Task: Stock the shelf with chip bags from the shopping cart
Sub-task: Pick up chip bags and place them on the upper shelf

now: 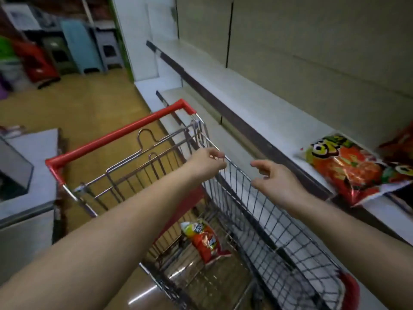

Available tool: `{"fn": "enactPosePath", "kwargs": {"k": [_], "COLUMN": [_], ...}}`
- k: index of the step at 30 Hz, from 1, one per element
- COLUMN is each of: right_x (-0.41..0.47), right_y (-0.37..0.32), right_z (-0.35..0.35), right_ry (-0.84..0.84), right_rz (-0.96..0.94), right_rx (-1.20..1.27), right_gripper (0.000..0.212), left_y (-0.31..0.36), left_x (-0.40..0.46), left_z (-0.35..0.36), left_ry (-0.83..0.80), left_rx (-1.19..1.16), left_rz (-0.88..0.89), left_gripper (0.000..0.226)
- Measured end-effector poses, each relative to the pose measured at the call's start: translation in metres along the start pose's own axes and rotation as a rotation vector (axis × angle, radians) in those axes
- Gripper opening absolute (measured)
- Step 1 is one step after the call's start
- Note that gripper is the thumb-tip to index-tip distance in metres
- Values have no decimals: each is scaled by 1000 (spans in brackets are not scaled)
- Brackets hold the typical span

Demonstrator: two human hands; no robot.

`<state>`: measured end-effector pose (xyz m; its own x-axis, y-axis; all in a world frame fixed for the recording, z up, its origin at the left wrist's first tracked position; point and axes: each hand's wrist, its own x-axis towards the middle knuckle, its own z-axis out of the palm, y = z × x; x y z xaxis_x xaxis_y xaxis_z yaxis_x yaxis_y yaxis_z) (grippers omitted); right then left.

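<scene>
A wire shopping cart (pixel 257 211) with a red handle (pixel 116 135) stands beside a long white shelf (pixel 257 113). One red chip bag (pixel 205 241) stands upright in the cart's bottom. A larger red and green chip bag (pixel 348 168) lies flat on the shelf at the right, with another red bag (pixel 400 144) partly cut off behind it. My left hand (pixel 207 163) curls its fingers over the cart's right top rim. My right hand (pixel 274 177) hovers over the same rim, fingers apart and holding nothing.
The shelf runs away to the far left and has a second, lower board (pixel 201 121) beneath it. A grey counter (pixel 26 175) stands left of the cart. Stacked plastic stools and bins (pixel 73 45) fill the far left corner on the yellow floor.
</scene>
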<state>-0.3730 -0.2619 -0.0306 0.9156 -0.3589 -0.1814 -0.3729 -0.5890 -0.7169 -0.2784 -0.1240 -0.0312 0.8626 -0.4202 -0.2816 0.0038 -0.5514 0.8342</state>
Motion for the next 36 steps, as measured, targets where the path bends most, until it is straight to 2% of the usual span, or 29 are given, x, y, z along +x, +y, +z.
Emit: {"fn": "enactPosePath", "kwargs": {"k": [3, 12, 17, 27, 29, 32, 36], "right_x": [5, 15, 23, 43, 46, 51, 52], "right_y": [23, 96, 132, 190, 198, 210, 224], "right_z": [35, 115, 152, 205, 213, 221, 230], "right_ry": [-115, -351, -405, -432, -437, -456, -453], "right_rz": [72, 268, 356, 487, 514, 547, 609], "right_rx": [22, 77, 89, 168, 192, 229, 260], "right_gripper": [50, 55, 60, 45, 43, 44, 45], "left_y": [-50, -158, -198, -272, -283, -301, -321], "left_x": [1, 16, 40, 94, 101, 112, 123], "left_z": [13, 83, 122, 167, 176, 187, 200], "left_ry": [-36, -95, -95, 10, 29, 44, 72], "left_rx": [-95, -107, -173, -274, -317, -339, -362], "left_rz": [-181, -525, -660, -843, -867, -942, -1006], "left_gripper": [17, 26, 39, 42, 49, 75, 96]}}
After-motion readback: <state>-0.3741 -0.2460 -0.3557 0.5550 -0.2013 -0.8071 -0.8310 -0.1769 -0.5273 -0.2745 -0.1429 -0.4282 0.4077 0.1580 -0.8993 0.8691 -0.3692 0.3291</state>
